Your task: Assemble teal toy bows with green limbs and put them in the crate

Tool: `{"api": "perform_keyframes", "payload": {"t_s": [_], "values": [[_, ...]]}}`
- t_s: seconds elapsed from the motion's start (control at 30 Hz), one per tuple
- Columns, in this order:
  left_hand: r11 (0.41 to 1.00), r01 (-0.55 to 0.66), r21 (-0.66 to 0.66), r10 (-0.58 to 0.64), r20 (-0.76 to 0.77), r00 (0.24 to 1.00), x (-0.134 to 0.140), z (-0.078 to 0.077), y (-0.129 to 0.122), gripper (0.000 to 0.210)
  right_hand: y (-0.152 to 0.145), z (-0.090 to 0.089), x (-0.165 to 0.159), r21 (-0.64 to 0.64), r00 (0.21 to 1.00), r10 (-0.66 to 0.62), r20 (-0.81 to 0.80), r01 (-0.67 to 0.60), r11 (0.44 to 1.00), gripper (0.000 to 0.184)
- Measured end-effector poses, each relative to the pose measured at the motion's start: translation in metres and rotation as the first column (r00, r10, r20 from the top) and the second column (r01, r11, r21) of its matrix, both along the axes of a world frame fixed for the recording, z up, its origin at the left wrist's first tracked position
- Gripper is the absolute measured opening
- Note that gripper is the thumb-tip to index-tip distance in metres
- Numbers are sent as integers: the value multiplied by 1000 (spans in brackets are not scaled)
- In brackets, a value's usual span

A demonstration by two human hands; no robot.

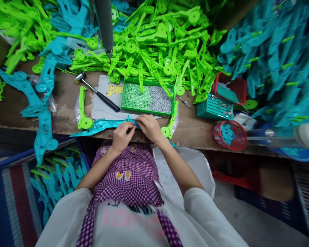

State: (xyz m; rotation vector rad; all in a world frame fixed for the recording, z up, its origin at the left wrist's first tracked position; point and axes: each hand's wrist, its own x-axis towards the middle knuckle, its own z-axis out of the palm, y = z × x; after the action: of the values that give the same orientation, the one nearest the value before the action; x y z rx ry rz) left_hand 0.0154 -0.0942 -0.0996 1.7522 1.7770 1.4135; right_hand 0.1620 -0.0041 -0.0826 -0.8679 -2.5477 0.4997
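A long blue plastic part [100, 127] lies along the table's front edge, its right portion covered by my hands. My left hand [122, 135] is closed in a pinch over it, thumb and fingertips together. Close beside it, my right hand [149, 128] has its fingers bent down and pressed together at the same spot. Whatever the fingertips pinch is too small and hidden to name. A small blue upright piece [130, 119] shows just behind the fingertips. Green arm-shaped parts flank the blue one, at left [84, 118] and at right [170, 125].
A green tray [148, 111] of small metal pieces sits behind my hands, with a hammer [100, 94] to its left. A power screwdriver [105, 31] hangs above. Green parts [154, 44] heap at the back. Right stand a teal basket [208, 108] and red basket [238, 142].
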Motion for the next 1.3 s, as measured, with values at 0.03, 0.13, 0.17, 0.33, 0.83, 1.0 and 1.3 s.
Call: {"api": "perform_keyframes", "payload": {"t_s": [0.03,0.13,0.17,0.33,0.83,1.0,1.3], "values": [[1000,1,19,0,-41,999,1,-2,-1,9,1,0,-1,-33,1000,-6,-4,6,999,24],[1000,-4,29,8,-130,992,3,-6,-5,11,4,3,-3,-63,999,-38,29,40,997,20],[1000,-7,29,12,-150,989,3,-7,-6,11,4,4,-4,-56,998,-50,43,53,997,19],[998,12,56,0,-201,980,1,-12,-11,13,6,7,-5,-43,997,-45,59,47,998,18],[996,35,76,-14,-258,966,1,-17,-9,14,14,9,2,-75,997,14,72,-8,997,14],[999,34,23,-28,-219,975,1,-18,-9,15,15,26,-7,-35,964,85,253,-79,996,18],[998,48,42,-40,-160,986,1,-16,-7,15,14,37,-14,-84,927,147,344,-126,989,20]]}}
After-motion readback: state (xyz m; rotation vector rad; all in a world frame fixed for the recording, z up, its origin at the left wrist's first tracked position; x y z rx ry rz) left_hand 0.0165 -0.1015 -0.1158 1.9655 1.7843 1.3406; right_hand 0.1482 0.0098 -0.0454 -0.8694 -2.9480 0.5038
